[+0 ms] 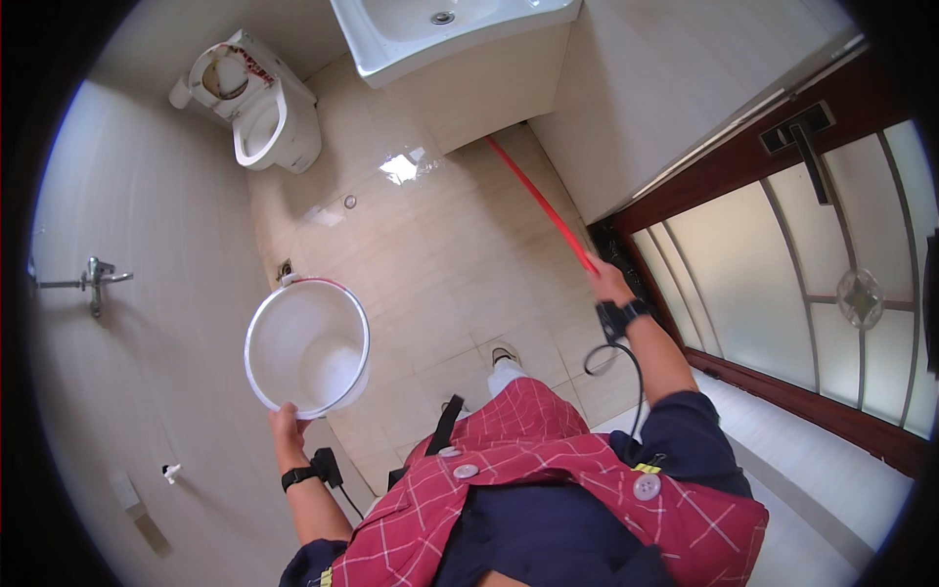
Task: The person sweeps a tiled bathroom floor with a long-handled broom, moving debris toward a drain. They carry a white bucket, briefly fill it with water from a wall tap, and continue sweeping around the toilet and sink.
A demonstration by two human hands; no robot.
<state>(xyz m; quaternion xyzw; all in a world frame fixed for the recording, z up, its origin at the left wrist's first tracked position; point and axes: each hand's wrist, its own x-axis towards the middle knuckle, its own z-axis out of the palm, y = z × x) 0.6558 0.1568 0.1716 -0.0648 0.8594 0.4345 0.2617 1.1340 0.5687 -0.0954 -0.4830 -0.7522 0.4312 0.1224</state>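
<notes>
My left hand grips the near rim of a white plastic bucket. The bucket tilts so that its pale inside and bottom show. On the right side, the fingers of my right hand are closed around a long red pole. This pole slants away from me over the floor, and its far end disappears under the washbasin cabinet. What is fixed to that end is hidden.
A white toilet with raised lid stands far left. The white washbasin is at the far wall. A metal tap juts from the left wall. Wet patches shine on the tiled floor. A dark-red framed glass door stands right.
</notes>
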